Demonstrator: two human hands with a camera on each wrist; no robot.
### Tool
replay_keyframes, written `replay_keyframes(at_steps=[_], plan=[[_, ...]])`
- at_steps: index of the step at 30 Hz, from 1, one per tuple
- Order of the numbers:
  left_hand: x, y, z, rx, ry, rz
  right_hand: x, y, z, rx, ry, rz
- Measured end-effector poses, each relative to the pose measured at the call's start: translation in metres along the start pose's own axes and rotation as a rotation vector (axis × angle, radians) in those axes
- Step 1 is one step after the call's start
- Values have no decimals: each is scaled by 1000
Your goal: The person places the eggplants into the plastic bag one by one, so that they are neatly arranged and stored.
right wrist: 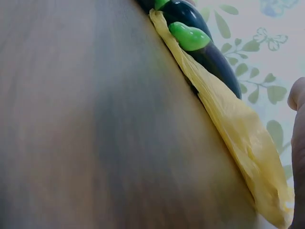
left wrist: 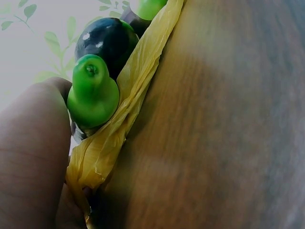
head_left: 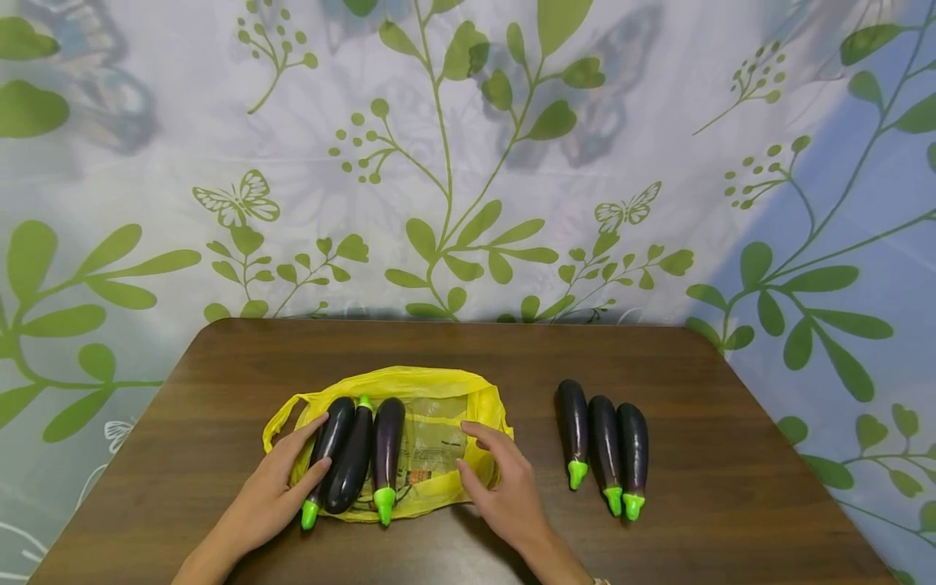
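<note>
A yellow plastic bag (head_left: 402,382) lies spread on the table, with three dark eggplants on it. My left hand (head_left: 274,489) holds the leftmost eggplant (head_left: 336,426), its thumb across the near side. Beside that one lies the middle eggplant (head_left: 353,465), its green stem end pointing away. The third eggplant (head_left: 388,443) sits slightly apart, green end toward me. Over the bag's right part, my right hand (head_left: 512,491) has thumb and fingers spread with nothing between them. The left wrist view shows a green stem (left wrist: 93,95) close to the hand.
To the right of the bag, three more eggplants (head_left: 604,447) lie side by side on the brown wooden table (head_left: 702,422), green ends toward me. A leaf-patterned curtain (head_left: 468,162) hangs behind the table's back edge.
</note>
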State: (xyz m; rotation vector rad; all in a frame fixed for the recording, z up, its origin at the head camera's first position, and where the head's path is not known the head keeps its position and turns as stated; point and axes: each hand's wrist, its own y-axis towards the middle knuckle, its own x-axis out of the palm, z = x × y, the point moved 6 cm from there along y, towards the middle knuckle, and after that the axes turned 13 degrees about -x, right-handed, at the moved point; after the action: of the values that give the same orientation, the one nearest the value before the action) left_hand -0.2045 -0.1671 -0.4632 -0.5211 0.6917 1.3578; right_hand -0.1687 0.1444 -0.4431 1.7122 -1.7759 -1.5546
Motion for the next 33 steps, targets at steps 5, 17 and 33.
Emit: replay_keyframes(at_steps=[5,17,33], plan=[[0,-1,1,0,-1,0,-9,-3,3,29,-19,14],[0,-1,1,4,9,8,-32,-8,13,44,-103,108],[1,-1,1,2,9,7,-58,-9,28,94,-245,233]])
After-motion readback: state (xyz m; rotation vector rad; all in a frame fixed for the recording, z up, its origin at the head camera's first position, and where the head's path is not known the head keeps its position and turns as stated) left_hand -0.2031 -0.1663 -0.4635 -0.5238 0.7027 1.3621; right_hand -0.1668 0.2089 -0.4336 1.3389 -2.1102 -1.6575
